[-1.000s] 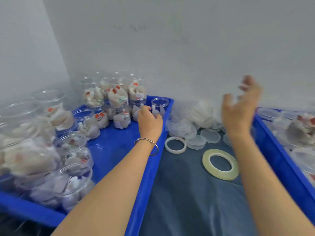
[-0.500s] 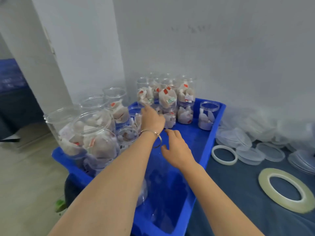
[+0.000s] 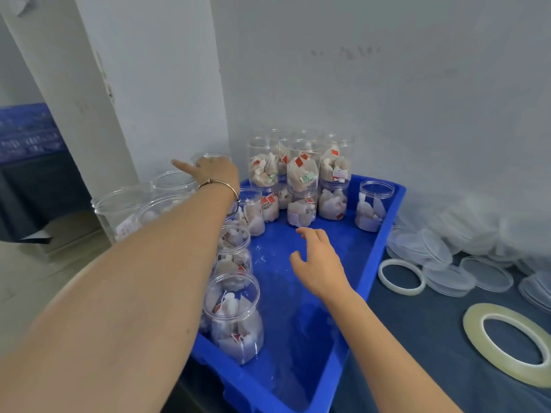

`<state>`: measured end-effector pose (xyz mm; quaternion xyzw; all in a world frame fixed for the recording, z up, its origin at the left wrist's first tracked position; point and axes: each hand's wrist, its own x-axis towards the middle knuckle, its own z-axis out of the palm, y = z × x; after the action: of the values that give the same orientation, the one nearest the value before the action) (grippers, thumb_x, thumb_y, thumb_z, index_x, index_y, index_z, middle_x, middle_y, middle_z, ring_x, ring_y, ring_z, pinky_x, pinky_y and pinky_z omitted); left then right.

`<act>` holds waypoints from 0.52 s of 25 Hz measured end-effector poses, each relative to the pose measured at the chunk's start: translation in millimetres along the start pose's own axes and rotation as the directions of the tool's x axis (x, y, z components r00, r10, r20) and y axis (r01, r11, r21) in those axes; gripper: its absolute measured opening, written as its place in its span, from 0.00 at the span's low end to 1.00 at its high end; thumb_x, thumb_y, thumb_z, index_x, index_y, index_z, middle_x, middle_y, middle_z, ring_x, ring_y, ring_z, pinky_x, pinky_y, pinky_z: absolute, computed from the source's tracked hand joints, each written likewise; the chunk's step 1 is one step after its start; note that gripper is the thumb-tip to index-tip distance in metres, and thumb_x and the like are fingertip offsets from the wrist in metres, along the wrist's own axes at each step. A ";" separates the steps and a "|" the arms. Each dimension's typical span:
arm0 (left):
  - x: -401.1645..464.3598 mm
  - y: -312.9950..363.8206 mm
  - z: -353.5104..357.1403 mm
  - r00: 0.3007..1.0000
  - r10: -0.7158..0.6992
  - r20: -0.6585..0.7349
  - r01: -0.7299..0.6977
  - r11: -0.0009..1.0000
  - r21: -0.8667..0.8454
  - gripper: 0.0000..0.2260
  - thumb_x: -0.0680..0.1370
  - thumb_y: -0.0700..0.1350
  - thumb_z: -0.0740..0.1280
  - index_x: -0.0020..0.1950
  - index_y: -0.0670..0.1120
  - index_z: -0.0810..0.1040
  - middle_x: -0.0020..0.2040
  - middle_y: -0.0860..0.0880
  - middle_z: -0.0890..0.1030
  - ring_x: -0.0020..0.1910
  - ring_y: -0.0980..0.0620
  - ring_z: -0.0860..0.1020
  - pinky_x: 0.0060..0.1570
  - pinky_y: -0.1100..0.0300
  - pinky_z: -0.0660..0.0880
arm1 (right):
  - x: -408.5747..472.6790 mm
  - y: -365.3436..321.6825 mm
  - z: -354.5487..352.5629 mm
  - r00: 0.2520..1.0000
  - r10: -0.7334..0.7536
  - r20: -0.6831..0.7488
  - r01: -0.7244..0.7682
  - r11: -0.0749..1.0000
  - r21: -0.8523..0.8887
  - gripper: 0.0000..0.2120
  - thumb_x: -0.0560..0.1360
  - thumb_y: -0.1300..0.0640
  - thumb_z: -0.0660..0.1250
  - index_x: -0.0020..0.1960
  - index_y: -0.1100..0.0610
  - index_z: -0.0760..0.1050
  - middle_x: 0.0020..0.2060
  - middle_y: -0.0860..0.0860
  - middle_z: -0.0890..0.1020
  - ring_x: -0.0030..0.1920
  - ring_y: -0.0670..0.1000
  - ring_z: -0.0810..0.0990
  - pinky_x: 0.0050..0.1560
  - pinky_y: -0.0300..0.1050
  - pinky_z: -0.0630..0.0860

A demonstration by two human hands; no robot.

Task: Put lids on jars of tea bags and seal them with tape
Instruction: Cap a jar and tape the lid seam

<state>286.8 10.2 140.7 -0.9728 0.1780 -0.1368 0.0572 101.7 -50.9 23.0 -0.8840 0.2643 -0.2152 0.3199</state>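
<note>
A blue crate (image 3: 384, 234) holds several clear, lidless jars of tea bags. Some are stacked against the back wall (image 3: 299, 171), one stands alone at the right (image 3: 371, 207), and one is nearest me (image 3: 235, 318). My left hand (image 3: 213, 169), a bangle on its wrist, reaches far left over the rim of a jar (image 3: 176, 181) with a finger stretched out, holding nothing. My right hand (image 3: 317, 260) hovers open above the crate's bare floor. Clear lids (image 3: 465, 272) lie piled to the right. A large tape roll (image 3: 511, 342) and a small white one (image 3: 401, 275) lie on the dark cloth.
A white wall and pillar (image 3: 98, 84) stand close behind the crate. More big empty-topped jars (image 3: 119, 207) crowd the crate's left side. A dark blue cloth (image 3: 417, 353) covers the table under the lids and tape.
The view has swung left. My left hand moved from the middle jars out to the far-left jars. My right hand came from the air on the right down over the crate floor.
</note>
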 end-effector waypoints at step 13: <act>-84.2 82.6 -58.7 0.877 0.235 -0.420 -0.463 0.651 -0.602 0.08 0.75 0.36 0.59 0.51 0.45 0.72 0.53 0.46 0.76 0.61 0.45 0.68 0.46 0.51 0.67 | 2.0 7.4 -30.7 0.924 0.006 -0.381 0.118 0.946 0.301 0.46 0.71 0.52 0.73 0.78 0.53 0.47 0.76 0.47 0.53 0.75 0.44 0.52 0.57 0.20 0.55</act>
<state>167.0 -39.8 162.9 -0.8364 0.4083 -0.1952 -0.3091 83.9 -70.8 40.0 -0.7700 0.2569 -0.4301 0.3952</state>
